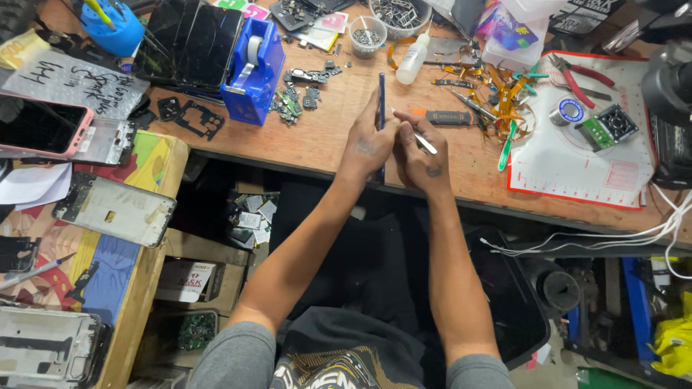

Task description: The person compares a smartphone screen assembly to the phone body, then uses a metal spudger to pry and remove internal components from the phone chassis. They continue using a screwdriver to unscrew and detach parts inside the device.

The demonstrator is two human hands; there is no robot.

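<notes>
My left hand (pixel 370 142) grips a thin blue phone (pixel 382 94) held on edge, upright over the front of the wooden workbench (pixel 339 137). My right hand (pixel 422 155) holds metal tweezers (pixel 424 142), their tip pointing at the phone's side edge. Both hands are close together, almost touching. An orange-and-black tool (pixel 443 116) lies just beyond my right hand.
A blue tape dispenser (pixel 254 68), dark phone screens (pixel 189 43), small black parts (pixel 295 97), a white squeeze bottle (pixel 413 60), orange flex cables (pixel 504 90), red pliers (pixel 580 75) and a white mat (pixel 577 151) lie on the bench. Phone frames (pixel 115 209) rest on the left side table.
</notes>
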